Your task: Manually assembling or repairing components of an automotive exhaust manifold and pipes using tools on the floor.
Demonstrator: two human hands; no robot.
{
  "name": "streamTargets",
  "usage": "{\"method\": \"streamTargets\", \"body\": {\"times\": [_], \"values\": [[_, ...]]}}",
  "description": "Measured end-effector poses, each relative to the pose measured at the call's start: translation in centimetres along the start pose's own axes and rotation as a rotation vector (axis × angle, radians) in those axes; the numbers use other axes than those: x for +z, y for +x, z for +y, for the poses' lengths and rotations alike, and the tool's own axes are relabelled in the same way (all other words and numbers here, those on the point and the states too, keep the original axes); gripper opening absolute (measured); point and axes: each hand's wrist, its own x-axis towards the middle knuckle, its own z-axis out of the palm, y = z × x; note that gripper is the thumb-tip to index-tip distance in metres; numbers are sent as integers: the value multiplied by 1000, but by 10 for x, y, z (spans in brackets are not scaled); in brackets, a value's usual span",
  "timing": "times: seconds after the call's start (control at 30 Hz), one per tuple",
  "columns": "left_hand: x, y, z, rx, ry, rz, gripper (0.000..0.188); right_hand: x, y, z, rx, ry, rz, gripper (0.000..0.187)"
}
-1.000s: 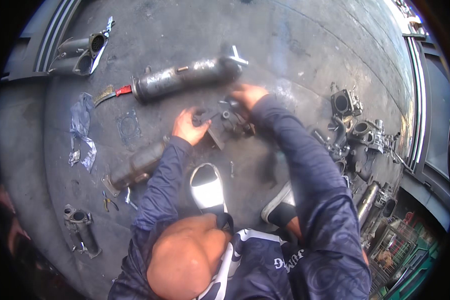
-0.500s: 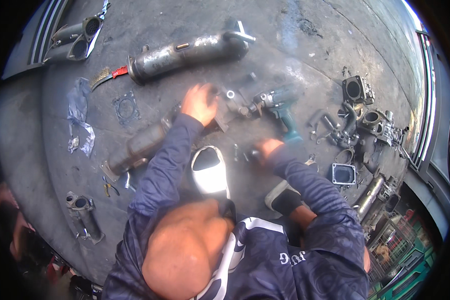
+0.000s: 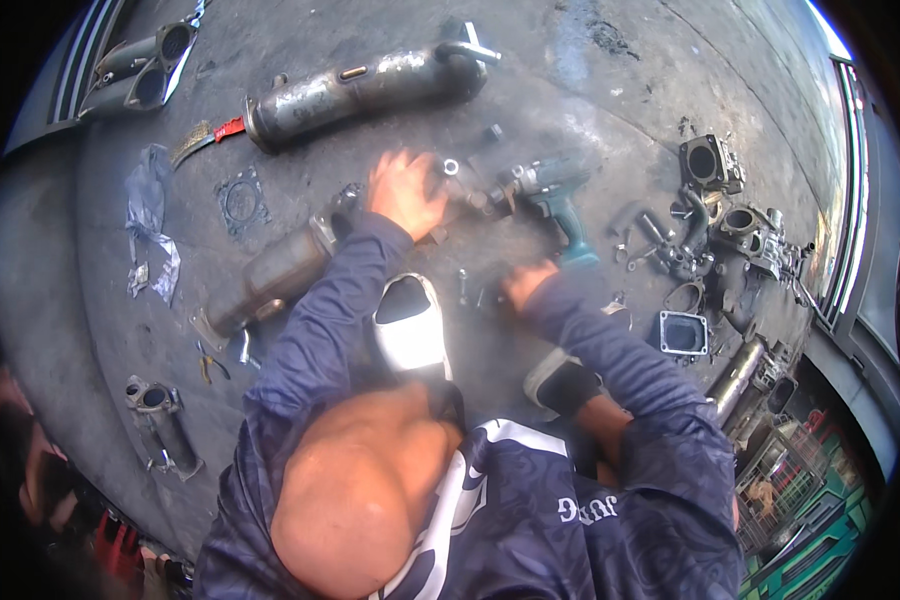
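Note:
A brown-grey metal cylinder with flanged ends lies on the ground at the left of my feet. My left hand is over the metal fittings at its far right end, fingers bent round a part mostly hidden under the palm. A metal ring or nut shows just beyond those fingers. Right of it, a teal cordless impact driver lies on its side, its nose toward the fittings. My right hand is low by the driver's battery end, fingers curled and slightly blurred; what they hold is hidden. Loose bolts lie left of it.
A larger steel cylinder lies farther off, with a red-handled wire brush at its end. A gasket, pliers and a two-port pipe lie at left. Several engine parts cluster at right.
The view has shifted slightly, moving the scene up and left. My left hand has slid a little to the right over the fittings. My right hand stays about where it was beside the bolts.

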Motion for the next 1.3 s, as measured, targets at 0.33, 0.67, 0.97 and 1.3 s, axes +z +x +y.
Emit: {"method": "streamTargets", "body": {"times": [0.33,0.67,0.97,1.3], "values": [[51,-5,-30,-389,-391,239,21,49,38,-40,-59,119,207,36],[64,-11,-18,-575,-793,402,46,-90,33,-12,-247,485,928,28],[79,-9,-13,-645,-651,345,49,-120,85,18,-329,192,640,23],[85,-10,-24,-475,-571,437,18,-126,82,7,-223,78,518,41]]}}
